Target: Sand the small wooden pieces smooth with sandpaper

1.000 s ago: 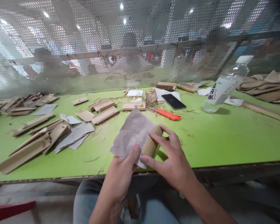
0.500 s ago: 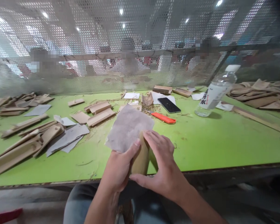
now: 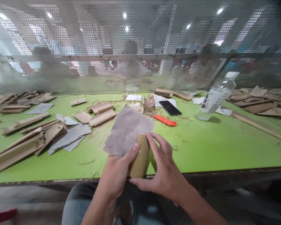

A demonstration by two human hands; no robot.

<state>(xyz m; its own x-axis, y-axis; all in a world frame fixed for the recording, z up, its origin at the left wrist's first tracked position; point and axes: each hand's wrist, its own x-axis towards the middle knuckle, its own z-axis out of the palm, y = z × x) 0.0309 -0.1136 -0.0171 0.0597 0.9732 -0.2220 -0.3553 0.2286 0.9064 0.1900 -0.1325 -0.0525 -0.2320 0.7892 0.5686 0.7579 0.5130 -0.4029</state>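
Observation:
A tan curved piece [image 3: 140,157] is held upright near the table's front edge. My left hand [image 3: 118,170] grips it from the left, thumb on its face, and also holds a greyish-white sheet [image 3: 130,129] that spreads out beyond the fingers. My right hand [image 3: 162,165] spans the piece's right side, fingertips at its top edge and thumb by its bottom end. Beyond the hands, an orange-red cutter [image 3: 165,120] lies on the green table [image 3: 213,150], with a black phone [image 3: 170,108] behind it.
Tan curved pieces [image 3: 103,113] and grey sheets [image 3: 71,137] lie at the left. A water bottle [image 3: 214,98] stands at the right, before a long strip [image 3: 257,125] and a tan pile [image 3: 259,101]. A perforated screen [image 3: 140,62] rises behind, with blurred people beyond.
The camera view has shifted slightly. The right fingers have shifted a little at the tan piece's top, and more of its face shows. Both hands keep nearly the same hold.

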